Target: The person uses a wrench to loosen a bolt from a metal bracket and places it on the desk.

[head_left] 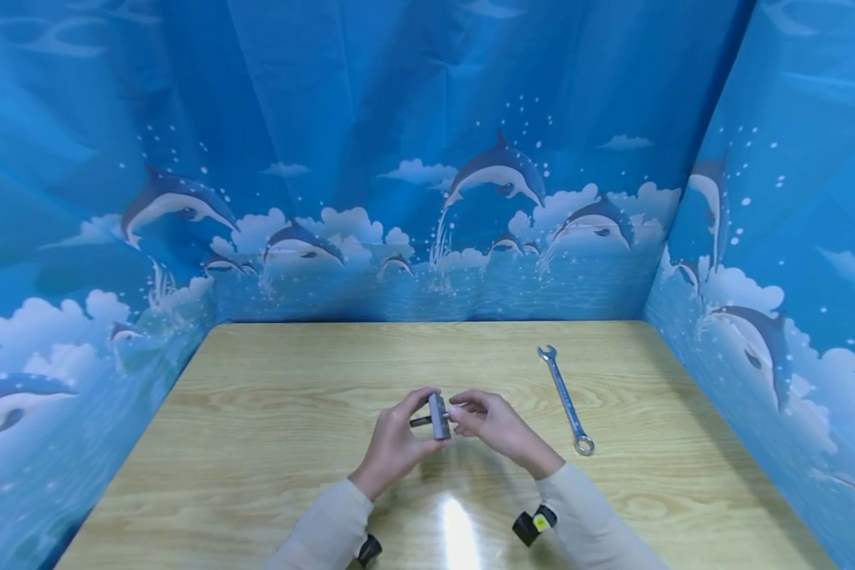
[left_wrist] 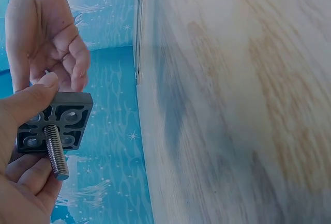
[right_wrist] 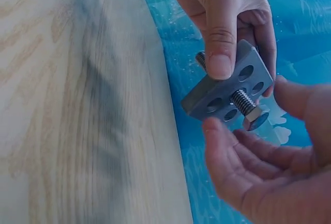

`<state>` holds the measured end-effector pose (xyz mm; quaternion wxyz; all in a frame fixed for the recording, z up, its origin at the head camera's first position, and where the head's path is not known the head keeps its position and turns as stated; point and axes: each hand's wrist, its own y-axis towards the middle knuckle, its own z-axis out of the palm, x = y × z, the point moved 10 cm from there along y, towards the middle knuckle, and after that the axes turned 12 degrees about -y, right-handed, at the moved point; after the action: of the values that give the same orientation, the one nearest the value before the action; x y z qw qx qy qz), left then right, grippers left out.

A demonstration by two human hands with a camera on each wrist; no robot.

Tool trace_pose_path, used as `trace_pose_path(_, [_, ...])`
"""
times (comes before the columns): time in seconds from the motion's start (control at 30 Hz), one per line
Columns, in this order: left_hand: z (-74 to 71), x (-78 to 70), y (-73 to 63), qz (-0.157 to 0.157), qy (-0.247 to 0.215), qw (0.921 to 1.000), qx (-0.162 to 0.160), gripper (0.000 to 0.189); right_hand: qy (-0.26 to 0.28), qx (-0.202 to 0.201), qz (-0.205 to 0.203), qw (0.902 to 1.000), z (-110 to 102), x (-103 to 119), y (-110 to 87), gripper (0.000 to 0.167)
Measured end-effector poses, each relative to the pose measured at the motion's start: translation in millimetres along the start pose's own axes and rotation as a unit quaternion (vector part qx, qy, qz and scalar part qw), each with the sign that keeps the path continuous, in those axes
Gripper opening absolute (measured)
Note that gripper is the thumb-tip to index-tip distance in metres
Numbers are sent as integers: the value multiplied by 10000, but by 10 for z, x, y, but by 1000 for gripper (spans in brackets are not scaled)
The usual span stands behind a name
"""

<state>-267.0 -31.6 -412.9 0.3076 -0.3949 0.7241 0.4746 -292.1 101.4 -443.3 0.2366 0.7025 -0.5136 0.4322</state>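
My left hand (head_left: 393,443) holds a small grey square plate (head_left: 439,417) above the table, thumb on one edge and fingers at the opposite one. Holes sit round the plate's middle, and a hex bolt (right_wrist: 242,102) runs through its centre. The bolt's threaded shank (left_wrist: 56,151) sticks out well past the ribbed side; its head stands a little off the other face. My right hand (right_wrist: 269,167) is at the head side, thumb and fingers spread round the bolt head with gaps showing between.
On the wooden table (head_left: 292,380), a combination wrench (head_left: 566,404) lies to the right of my hands. Blue curtains (head_left: 370,158) printed with dolphins stand along the back and both sides of the table.
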Motion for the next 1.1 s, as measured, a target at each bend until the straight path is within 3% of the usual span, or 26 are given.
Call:
trace_pose_path(0.3, [21,-29,-5,101,263,9996,48,76,175,149,647,9976,45,-151,32,65])
trace_pose_path(0.5, [24,-34,-5,132,392,9991,71,76,226,371,734,9964,90,-170,48,62])
trace_pose_path(0.63, [20,-12,-1,57,382,9992,73,76,203,356,578,9975,77,-134,54,54])
trace_pose_path(0.83, [13,11,-3,60,310,9995,66,75,66,88,253,9996,-8,-60,47,28])
trace_pose_path(1.1, [9,12,8,34,236,9997,33,75,-253,-328,-335,9986,-88,34,50,25])
